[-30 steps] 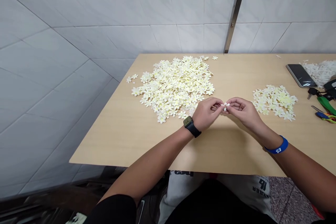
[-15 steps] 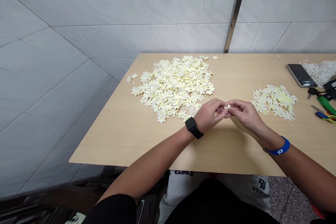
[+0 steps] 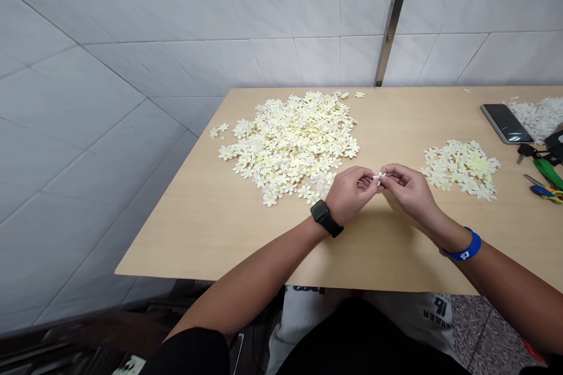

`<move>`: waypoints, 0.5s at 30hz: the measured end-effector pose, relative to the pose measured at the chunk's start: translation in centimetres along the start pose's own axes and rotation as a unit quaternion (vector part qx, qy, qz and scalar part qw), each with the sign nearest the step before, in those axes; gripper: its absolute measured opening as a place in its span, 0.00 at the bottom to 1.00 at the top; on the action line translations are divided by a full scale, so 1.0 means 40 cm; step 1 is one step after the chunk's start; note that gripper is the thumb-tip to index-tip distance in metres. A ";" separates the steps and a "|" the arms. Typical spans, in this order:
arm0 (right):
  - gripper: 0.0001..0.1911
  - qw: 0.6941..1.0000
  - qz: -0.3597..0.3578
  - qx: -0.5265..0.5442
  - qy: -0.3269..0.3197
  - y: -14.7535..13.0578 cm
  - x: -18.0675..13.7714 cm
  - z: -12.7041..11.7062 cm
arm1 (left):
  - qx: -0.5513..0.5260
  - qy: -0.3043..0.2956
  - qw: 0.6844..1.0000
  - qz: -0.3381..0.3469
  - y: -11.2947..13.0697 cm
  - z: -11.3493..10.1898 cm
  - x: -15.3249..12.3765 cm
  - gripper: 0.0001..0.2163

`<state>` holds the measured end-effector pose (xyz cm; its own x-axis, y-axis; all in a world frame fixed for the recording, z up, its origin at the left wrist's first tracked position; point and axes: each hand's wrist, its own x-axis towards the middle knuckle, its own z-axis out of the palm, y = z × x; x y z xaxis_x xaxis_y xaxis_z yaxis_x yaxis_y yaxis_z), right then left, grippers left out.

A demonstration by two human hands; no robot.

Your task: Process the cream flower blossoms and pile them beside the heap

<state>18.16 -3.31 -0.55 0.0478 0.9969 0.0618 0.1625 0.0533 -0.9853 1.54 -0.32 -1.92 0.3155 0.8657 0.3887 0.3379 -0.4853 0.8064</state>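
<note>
Between my two hands, just above the table, is one small white artificial flower (image 3: pixel 379 176). My left hand (image 3: pixel 353 190), with a black watch on the wrist, pinches it from the left. From the right, my right hand (image 3: pixel 408 188), with a blue band at the wrist, grips the same flower with thumb and fingers. Fingertips hide part of the flower. Left of my hands lies a large heap of pale yellow-white flowers (image 3: pixel 294 143). A smaller pile of like flowers (image 3: pixel 461 169) lies to the right of my right hand.
The light wooden table (image 3: pixel 197 234) meets a tiled wall at the back. On the right lie a phone (image 3: pixel 506 123), a heap of thin white pieces (image 3: pixel 539 117), keys (image 3: pixel 525 152) and scissors (image 3: pixel 545 190). A metal strip (image 3: pixel 393 23) runs up the wall.
The flower has turned slightly between my fingertips, its petals now showing more plainly. Both hands stay in nearly the same place, and the view has shifted a little.
</note>
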 end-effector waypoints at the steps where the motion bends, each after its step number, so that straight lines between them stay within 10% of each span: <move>1: 0.13 1.000 -0.016 -0.021 -0.003 0.003 -0.002 -0.001 | 0.002 -0.002 1.000 0.004 0.001 0.001 -0.001 0.03; 7: 0.05 0.992 -0.036 -0.091 -0.073 0.009 -0.002 -0.011 | 0.007 -0.013 1.000 0.020 0.004 0.007 -0.013 0.02; 15: 0.20 0.989 0.042 0.068 -0.126 -0.001 0.021 -0.017 | -0.012 -0.012 1.000 -0.008 0.005 -0.003 -0.006 0.05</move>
<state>18.86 -2.53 -0.34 -0.1938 0.9799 -0.0463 0.0332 -0.0407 -0.9986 1.42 -0.60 -1.81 0.3324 0.8696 0.3651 0.3220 -0.4685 0.8227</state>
